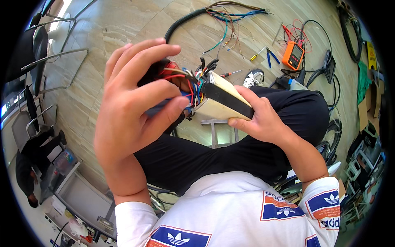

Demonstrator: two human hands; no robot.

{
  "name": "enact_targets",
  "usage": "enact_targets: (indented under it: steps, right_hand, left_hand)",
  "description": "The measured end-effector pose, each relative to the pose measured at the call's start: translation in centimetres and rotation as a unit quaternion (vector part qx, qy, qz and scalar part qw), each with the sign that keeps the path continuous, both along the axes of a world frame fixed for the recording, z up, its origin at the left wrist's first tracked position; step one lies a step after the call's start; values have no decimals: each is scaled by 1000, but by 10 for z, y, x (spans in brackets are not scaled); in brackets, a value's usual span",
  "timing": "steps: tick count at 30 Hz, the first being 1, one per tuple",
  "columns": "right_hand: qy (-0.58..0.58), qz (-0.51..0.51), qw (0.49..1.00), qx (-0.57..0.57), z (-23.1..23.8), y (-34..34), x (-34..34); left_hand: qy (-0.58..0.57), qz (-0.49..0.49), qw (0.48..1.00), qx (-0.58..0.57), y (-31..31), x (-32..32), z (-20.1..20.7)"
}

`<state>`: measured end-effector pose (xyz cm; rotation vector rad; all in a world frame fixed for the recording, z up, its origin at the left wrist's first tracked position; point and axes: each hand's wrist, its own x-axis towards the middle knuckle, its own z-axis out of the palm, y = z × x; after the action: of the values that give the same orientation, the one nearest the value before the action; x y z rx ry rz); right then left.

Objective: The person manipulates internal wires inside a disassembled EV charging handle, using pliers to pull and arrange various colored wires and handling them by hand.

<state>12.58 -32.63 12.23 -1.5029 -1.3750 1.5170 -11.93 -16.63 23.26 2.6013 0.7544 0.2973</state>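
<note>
My right hand (261, 117) grips the lower end of a cream-coloured casing (216, 88) with a black strip (228, 101) along its side. The casing is tilted, its upper left end toward my left hand. From that end spills a bundle of thin coloured wires (197, 92), red, blue, white, yellow and green. My left hand (138, 90) is curled around the wires, with thumb and forefinger tips close together on them. Its other fingers are bent over a dark and red part (164, 68), mostly hidden behind the hand. Short black cable ends (209, 65) stick up from the casing.
On the tiled floor lie a thick black cable (181, 24) with fanned-out wires, a yellow screwdriver (255, 56), blue-handled pliers (271, 57) and an orange multimeter (293, 55). Metal-framed chairs (37, 74) stand left. A person (26, 177) is at far left; boxes and equipment line the right.
</note>
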Motion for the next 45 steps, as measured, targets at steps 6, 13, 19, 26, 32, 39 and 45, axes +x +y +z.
enact_targets:
  steps: [6,13,19,26,32,39,45]
  right_hand:
    - [-24,56,996,61,-2,-6,-7]
    - [-42,63,994,73,-5,-6,-10]
    - [-40,58,995,71,-6,-6,-10]
    - [-17,29,998,57,-6,-4,-10]
    - [-14,27,998,51,-5,-2,-9]
    - [-20,30,998,58,-5,-3,-10]
    - [-16,42,997,65,-5,-4,-10]
  left_hand:
    - [-17,59,996,-62,-17,5,2]
    - [-8,-2,997,-82,-13,-7,-3]
    - [-7,-20,997,-70,-11,-9,-3]
    - [24,-12,999,-37,-17,-10,4]
    - [37,-29,996,-71,-13,-12,13]
    - [-3,-27,995,-101,-9,-17,10]
    - [12,-1,995,-101,-8,-18,6]
